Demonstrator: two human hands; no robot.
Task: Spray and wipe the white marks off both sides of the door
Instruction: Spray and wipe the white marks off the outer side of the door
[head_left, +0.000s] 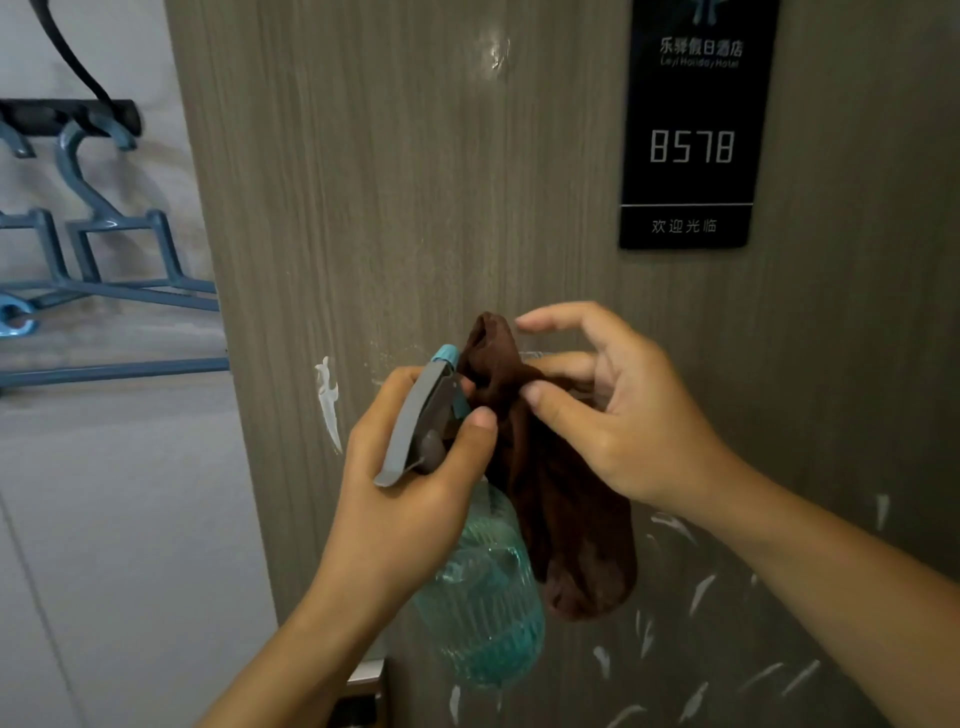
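Note:
A grey wood-grain door (415, 208) fills the view and carries white marks: one streak (328, 402) near its left edge, several more (701, 592) at the lower right. My left hand (410, 467) grips a teal spray bottle (483, 613) by its grey trigger head, nozzle toward the door. A brown cloth (566, 514) hangs between my hands. My right hand (613, 410) pinches its upper part with thumb and fingers; my left thumb also touches it.
A black room-number sign (691, 145) reading 8578 is fixed at the upper right of the door. Blue clothes hangers (104, 260) hang on a dark rail at the left wall. A metal latch plate (366, 675) shows at the door's lower edge.

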